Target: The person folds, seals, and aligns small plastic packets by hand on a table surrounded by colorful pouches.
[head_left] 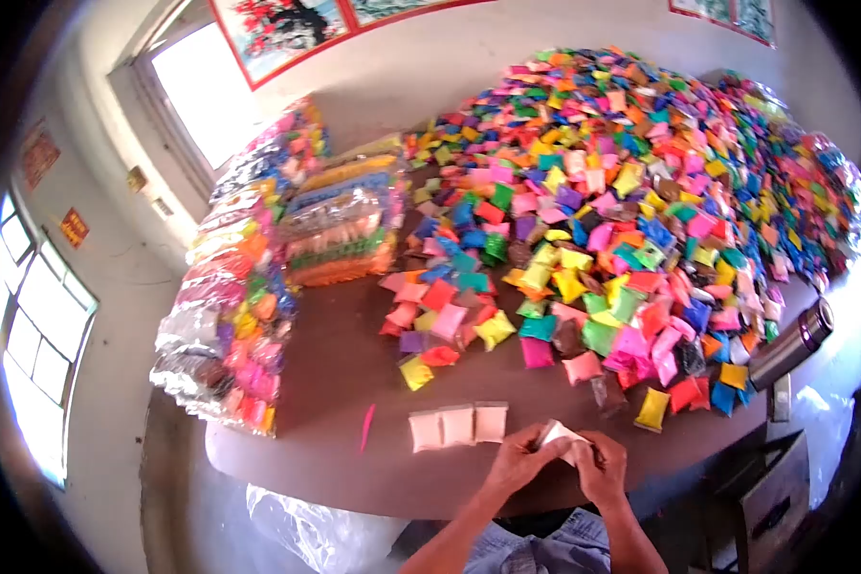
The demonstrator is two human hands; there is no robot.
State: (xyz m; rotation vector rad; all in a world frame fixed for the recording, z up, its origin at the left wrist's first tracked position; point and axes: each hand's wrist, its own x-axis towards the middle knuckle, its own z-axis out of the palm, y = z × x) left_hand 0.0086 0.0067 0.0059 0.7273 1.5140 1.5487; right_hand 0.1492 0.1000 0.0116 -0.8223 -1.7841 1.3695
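Close to the table's front edge, my left hand (520,461) and my right hand (604,469) meet around one small pale packet (562,437). The fingers of both hands are closed on it, and they cover part of it. Just left of my hands, a row of three pale pink packets (457,427) lies flat on the brown table (335,383). Farther left is a thin bright pink strip (367,427). A single yellow packet (651,409) lies beyond my right hand, at the near edge of the pile.
A large heap of small packets (584,210) in many colours covers the table's back and right. Bagged rows of packets (340,215) stand at left. A dark cylindrical flask (794,342) is at the right edge. Clear plastic (316,526) hangs below the front edge.
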